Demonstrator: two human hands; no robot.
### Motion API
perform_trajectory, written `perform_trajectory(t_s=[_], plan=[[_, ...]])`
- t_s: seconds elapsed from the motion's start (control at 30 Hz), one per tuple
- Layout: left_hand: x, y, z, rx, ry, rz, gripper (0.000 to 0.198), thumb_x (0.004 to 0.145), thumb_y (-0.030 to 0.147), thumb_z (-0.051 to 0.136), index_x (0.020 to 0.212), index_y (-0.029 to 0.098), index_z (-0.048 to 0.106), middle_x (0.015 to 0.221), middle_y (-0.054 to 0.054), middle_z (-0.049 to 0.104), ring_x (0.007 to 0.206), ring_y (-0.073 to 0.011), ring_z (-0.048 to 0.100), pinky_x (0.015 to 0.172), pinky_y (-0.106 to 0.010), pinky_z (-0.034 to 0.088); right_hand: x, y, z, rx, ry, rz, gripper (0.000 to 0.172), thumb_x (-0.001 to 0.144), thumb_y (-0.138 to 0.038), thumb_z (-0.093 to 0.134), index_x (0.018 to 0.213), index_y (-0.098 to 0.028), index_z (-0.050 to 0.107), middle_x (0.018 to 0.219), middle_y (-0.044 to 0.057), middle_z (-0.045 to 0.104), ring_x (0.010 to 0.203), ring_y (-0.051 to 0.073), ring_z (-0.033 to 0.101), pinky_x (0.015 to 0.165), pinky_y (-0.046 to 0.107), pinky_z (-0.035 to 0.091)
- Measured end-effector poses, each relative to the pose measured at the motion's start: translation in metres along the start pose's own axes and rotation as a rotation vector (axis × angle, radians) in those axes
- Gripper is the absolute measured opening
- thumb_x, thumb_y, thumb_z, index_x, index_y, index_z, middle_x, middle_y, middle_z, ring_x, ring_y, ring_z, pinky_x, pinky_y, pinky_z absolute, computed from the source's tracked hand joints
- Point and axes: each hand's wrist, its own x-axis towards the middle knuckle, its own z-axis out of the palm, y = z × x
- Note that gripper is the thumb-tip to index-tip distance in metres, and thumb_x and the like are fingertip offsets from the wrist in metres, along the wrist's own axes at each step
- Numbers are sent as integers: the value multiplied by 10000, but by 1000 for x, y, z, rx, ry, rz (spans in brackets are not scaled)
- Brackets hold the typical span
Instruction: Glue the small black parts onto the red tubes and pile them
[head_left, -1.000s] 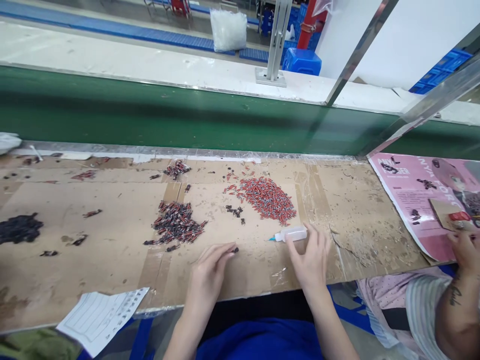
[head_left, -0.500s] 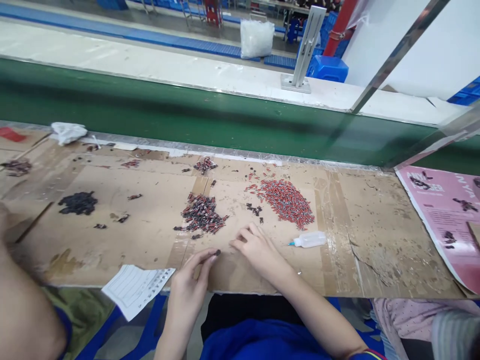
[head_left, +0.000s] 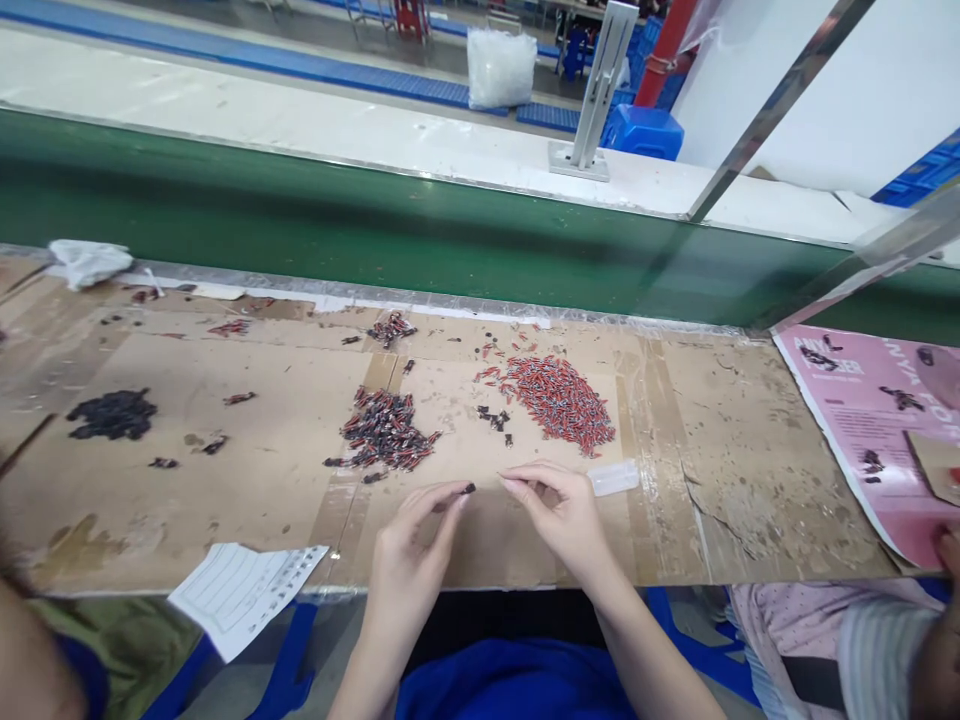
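Note:
My left hand (head_left: 416,540) pinches a small black part (head_left: 469,488) between thumb and fingertips, just above the cardboard. Facing it, a short gap away, my right hand (head_left: 562,510) has thumb and forefinger pressed together; whatever they hold is too small to make out. Beyond my right hand spreads a pile of small red-and-silver pieces (head_left: 559,400). Several loose black parts (head_left: 495,418) lie left of that pile. A heap of joined black-and-red pieces (head_left: 386,430) is beyond my left hand. Behind my right hand, a clear squeeze bottle (head_left: 615,477) lies partly hidden.
Cardboard (head_left: 255,500) covers the bench, with a dark pile of black parts (head_left: 112,413) at left. A paper slip (head_left: 244,590) overhangs the front edge. A green belt (head_left: 300,220) runs behind. Co-workers' arms show at both sides; a pink sheet (head_left: 847,430) lies right.
My right hand has moved from the cardboard near the loose black parts into a pinch facing my left hand. My left hand still holds the black part. The view has shifted slightly right.

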Motion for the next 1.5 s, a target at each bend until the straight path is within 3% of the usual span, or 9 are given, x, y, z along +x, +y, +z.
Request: perform_trajectory(t_s=[0.13,0.3,0.53,1.0,1.2,1.37,1.43,1.5], plan=[[1,12,15,-52,-13,5,255,835,429,618,878,208,737,811,-47,751,676,-167,686,700,-288,592,-9,-6,3,334,151,213,208,812,-406,697,841,-201,723,853,80,775,871,257,738,828,403,581],[1,22,26,-31,-41,64,232,838,411,629,888,211,736,786,-35,740,658,-157,671,684,-275,584,-15,-12,11,507,197,278,298,811,-505,681,837,-216,609,896,92,779,1055,263,696,1015,465,477],[0,24,28,8,-122,129,179,858,334,625,948,215,723,871,-40,751,752,-165,691,729,-279,582,-16,-7,15,637,182,332,373,768,-551,714,796,-219,546,923,101,780,866,239,743,961,462,512],[-1,29,34,-166,-137,38,159,831,301,633,911,210,735,910,-50,761,836,-180,720,780,-279,592,-16,-1,9,740,170,439,378,601,-485,859,675,-201,622,876,93,783,819,235,739,881,410,545],[3,28,34,-251,-168,-38,172,788,310,660,880,190,744,886,-63,766,830,-192,724,789,-289,595,-17,4,3,821,149,486,330,546,-428,903,670,-207,691,859,74,784,861,235,734,944,427,513],[4,27,36,-347,-232,-108,179,760,339,689,827,183,747,855,-70,770,813,-206,728,766,-289,596,-22,8,6,783,114,447,313,587,-460,879,694,-215,715,865,70,783,873,243,734,931,439,530],[4,22,32,-352,-283,-118,205,767,372,686,818,183,746,834,-69,769,785,-208,727,744,-295,597,-28,7,1,630,106,365,279,664,-471,834,753,-224,740,883,73,781,867,248,734,878,430,562],[6,10,23,-273,-279,-100,224,780,397,670,814,189,744,821,-65,768,765,-210,724,730,-307,594,-34,6,-11,326,167,201,233,755,-430,781,891,-242,764,946,77,772,892,251,724,859,426,573]])
